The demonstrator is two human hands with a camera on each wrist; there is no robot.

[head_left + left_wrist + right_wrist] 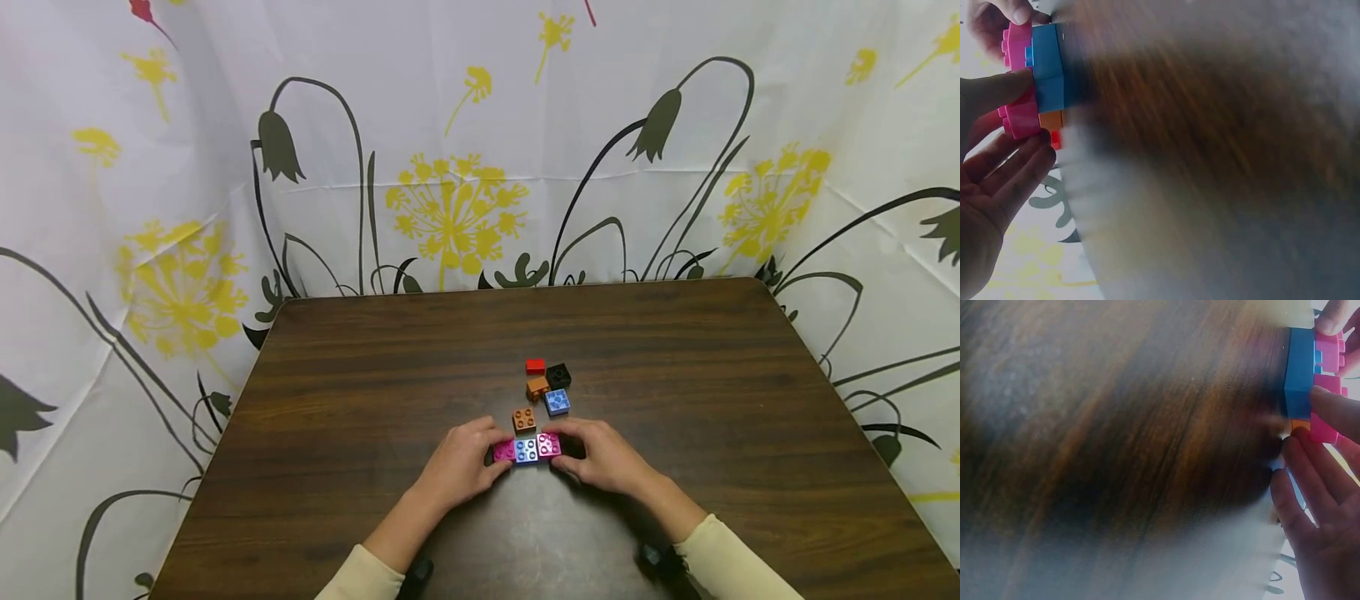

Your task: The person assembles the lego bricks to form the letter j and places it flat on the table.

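Near the middle of the table, two pink toy building bricks sit on blue bricks, with blue studs showing in the gap between them. My left hand pinches the left pink brick between thumb and fingers. On the other side, my right hand grips the right pink brick the same way. The blue part stands under both pink bricks, and its side shows in the left wrist view. Just behind it lies an orange brick.
Farther back on the wooden table lie a blue brick, a second orange brick, a black brick and a red brick. A white curtain with flower prints hangs behind the table's far edge.
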